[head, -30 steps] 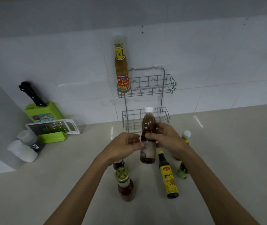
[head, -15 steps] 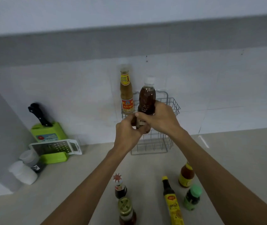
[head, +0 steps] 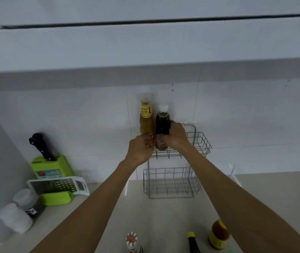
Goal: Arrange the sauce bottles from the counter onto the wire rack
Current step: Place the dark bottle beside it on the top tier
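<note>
A two-tier wire rack (head: pixel 203 146) hangs on the tiled wall. In its top basket stands a tall yellow-labelled sauce bottle (head: pixel 146 117) at the left end. Right beside it is a dark brown bottle with a white cap (head: pixel 162 123), upright, its base in the basket. My right hand (head: pixel 175 137) is wrapped around the dark bottle's middle. My left hand (head: pixel 140 149) touches the lower part of the yellow-labelled bottle; whether it grips is unclear. The lower basket (head: pixel 171 183) holds nothing. On the counter at the bottom edge stand a red-and-white capped bottle (head: pixel 132 241), a yellow-capped dark bottle (head: pixel 192 242) and an orange sauce bottle (head: pixel 218 233).
A green knife block (head: pixel 51 167) with black-handled knives stands at the left by the wall, a white grater (head: pixel 58 185) leaning on it. Two small white-capped jars (head: pixel 20 210) sit beside a grey side wall. An overhead cabinet's underside runs above the rack.
Both hands have lifted the dark brown bottle from above the counter up to the top basket, beside the yellow-labelled bottle. The view has tilted upward.
</note>
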